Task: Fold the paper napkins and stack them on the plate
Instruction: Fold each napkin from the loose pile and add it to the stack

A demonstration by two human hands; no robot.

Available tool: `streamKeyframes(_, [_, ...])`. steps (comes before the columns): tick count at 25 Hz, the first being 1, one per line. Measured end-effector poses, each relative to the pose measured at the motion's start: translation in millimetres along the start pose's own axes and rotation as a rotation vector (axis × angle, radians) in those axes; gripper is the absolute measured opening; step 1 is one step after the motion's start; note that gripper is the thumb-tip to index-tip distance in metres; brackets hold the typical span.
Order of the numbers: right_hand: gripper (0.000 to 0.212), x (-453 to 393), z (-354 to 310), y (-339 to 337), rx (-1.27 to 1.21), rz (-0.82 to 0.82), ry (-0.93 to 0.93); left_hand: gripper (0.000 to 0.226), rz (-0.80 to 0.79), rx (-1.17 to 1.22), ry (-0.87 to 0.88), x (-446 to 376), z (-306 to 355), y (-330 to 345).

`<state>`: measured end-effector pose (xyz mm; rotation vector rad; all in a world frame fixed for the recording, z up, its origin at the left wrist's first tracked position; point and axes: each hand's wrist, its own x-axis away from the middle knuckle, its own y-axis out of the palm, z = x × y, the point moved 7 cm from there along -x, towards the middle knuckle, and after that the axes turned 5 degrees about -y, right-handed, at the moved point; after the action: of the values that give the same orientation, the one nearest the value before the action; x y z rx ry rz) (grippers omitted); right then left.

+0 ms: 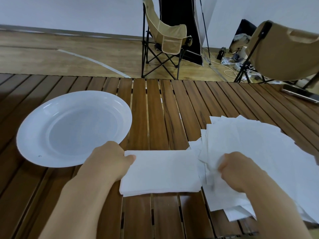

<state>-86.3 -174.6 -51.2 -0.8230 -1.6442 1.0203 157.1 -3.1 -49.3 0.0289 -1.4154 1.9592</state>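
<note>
A brown slatted wooden table (pixel 155 104) is spread beneath both hands. A round white plastic plate (pixel 51 152) is set just beyond the left hand (pixel 110 161). A loose fanned pile of white paper napkins (pixel 259 149) is spread under and beyond the right hand (pixel 236 169), whose fingers are curled into it. Between the hands, a folded white paper napkin (pixel 162 171) is pinched at its left edge by the left hand.

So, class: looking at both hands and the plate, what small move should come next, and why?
Probably lift the folded napkin leftward onto the plate. The left hand already pinches its left edge, the plate holds nothing, and the right hand grips the loose napkins.
</note>
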Motion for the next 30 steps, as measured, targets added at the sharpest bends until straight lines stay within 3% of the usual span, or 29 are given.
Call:
streamKeyframes(3, [0.031,5,-2,-8,-0.100,0.056,0.008,0.027,0.136,0.111,-0.007,-2,-3,-12])
streamKeyframes(7, [0.028,12,-6,-36,-0.235,0.360,-0.025,0.015,0.267,0.238,0.019,-1,-1,-21])
streamKeyframes(10, [0.025,20,-5,-53,-0.396,0.586,-0.082,0.014,0.298,0.257,0.075,-1,2,-24])
streamKeyframes(13, [0.019,27,-13,-65,-0.512,0.673,-0.195,0.017,0.240,0.304,0.157,0,8,-22])
streamKeyframes(16, [0.017,35,-29,-69,-0.825,0.608,-0.353,0.042,0.127,0.271,0.258,3,18,-13])
streamKeyframes(19, [0.026,37,-48,-64,-1.389,0.314,-0.474,0.081,-0.003,0.260,0.293,7,26,-3])
streamKeyframes(21, [0.027,38,-55,-60,-1.678,0.129,-0.474,0.104,-0.104,0.348,0.320,11,34,-1])
streamKeyframes(23, [0.024,38,-55,-59,-1.772,0.058,-0.417,0.118,-0.191,0.517,0.344,17,42,-4])
streamKeyframes(26, [0.021,39,-54,-55,-1.813,0.037,-0.329,0.115,-0.251,0.680,0.358,23,49,-9])
streamKeyframes(30, [0.011,33,-45,-46,-1.716,0.066,-0.190,0.077,-0.297,0.810,0.400,26,54,-13])
